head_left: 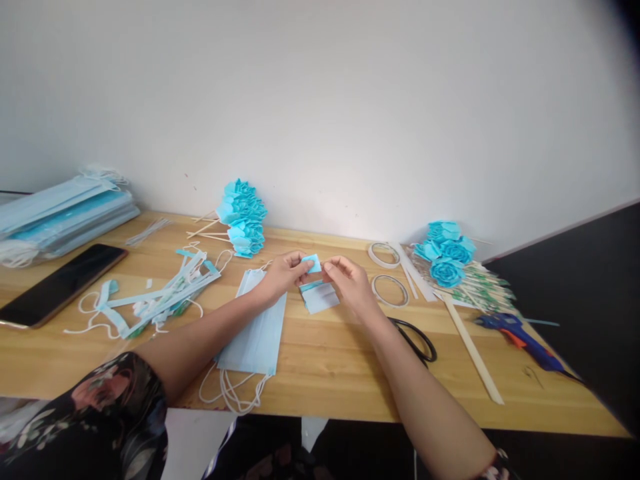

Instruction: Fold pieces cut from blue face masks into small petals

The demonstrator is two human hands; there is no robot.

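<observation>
Fingers of left hand (285, 272) and right hand (350, 280) pinch blue mask piece (313, 263) above table (325, 373).

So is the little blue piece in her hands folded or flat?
Folded, it seems: the blue piece pinched between the left hand and right hand looks like a small doubled square.

wall (350, 100): plain white | wooden table (325, 373): against wall | floor (590, 280): dark, at right | light: even
</observation>
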